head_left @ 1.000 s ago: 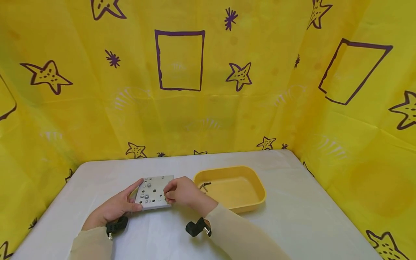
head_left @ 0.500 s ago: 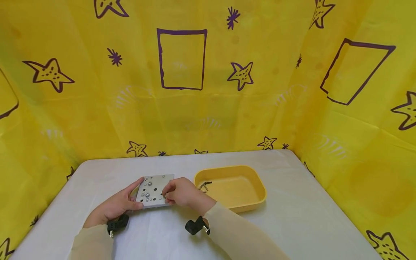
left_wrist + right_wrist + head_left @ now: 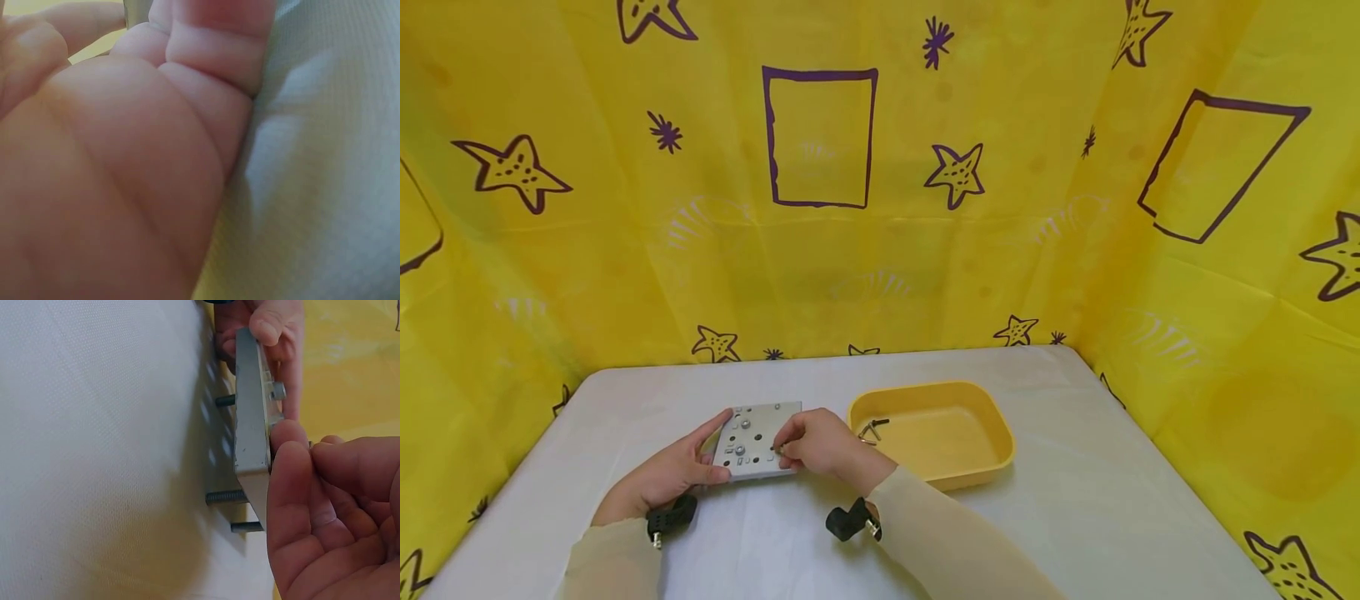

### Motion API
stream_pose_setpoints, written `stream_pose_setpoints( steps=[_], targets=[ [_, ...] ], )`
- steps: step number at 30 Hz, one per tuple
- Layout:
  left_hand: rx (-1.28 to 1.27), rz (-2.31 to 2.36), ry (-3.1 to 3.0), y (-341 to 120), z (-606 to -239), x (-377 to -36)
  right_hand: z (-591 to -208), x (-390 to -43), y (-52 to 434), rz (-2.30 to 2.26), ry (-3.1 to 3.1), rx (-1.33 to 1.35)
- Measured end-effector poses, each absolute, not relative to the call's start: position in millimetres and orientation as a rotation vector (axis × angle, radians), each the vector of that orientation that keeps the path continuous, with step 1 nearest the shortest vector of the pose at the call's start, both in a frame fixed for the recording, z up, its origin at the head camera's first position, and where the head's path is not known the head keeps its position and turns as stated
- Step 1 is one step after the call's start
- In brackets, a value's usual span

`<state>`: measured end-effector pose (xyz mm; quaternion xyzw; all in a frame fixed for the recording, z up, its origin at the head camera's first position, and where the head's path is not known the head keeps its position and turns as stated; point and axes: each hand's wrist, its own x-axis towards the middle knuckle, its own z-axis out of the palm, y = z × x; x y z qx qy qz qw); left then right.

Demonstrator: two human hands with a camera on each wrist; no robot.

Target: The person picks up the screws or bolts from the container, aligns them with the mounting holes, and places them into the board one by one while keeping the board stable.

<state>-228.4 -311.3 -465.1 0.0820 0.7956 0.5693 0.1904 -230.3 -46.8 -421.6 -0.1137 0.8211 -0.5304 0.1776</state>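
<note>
A light-grey metal plate (image 3: 767, 421) with round holes is held just above the white table. My left hand (image 3: 673, 471) grips its left side, thumb on the near edge. In the left wrist view, that hand's palm (image 3: 125, 144) fills most of the picture. At the plate's right side, my right hand (image 3: 823, 446) pinches a small screw (image 3: 311, 445), mostly hidden by the fingertips. Two screw heads (image 3: 746, 424) stand on the plate's face. In the right wrist view, several threaded shanks (image 3: 226, 498) stick out of its underside.
A yellow tray (image 3: 1003, 417) stands just right of the plate, behind my right forearm. Several loose screws (image 3: 872, 429) lie at its left end. Yellow patterned cloth (image 3: 880, 250) walls the white table (image 3: 790, 550) at the back and sides.
Between one second and half a second ago, the right fingertips shift slightly at the plate's right side and the view moves a little. Since then almost nothing has moved.
</note>
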Motion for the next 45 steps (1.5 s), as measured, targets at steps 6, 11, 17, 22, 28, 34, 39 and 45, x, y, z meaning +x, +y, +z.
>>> stream_pose_setpoints(
  steps=[6,11,17,22,28,34,39,45],
  targets=[
    [0.231,1.590,2.249,-311,-465,-228,-423,-232,-45,-1.499,2.322,-0.314],
    [0.220,1.557,2.280,-311,-465,-228,-423,-232,-44,-1.499,2.323,-0.321],
    [0.214,1.554,2.277,-310,-463,-228,-423,-233,-44,-1.500,2.327,-0.319],
    [0.203,1.542,2.284,-309,-463,-227,-422,-232,-44,-1.514,2.329,-0.309],
    [0.169,1.486,2.327,-309,-462,-226,-408,-235,-35,-1.762,2.124,-0.247],
    [0.201,1.552,2.265,-310,-463,-227,-384,-243,4,-2.163,1.780,-0.237],
    [0.213,1.526,2.297,-310,-463,-226,-381,-253,50,-2.226,1.831,-0.325],
    [0.225,1.534,2.289,-310,-463,-227,-397,-259,85,-1.943,2.132,-0.366]
  ],
)
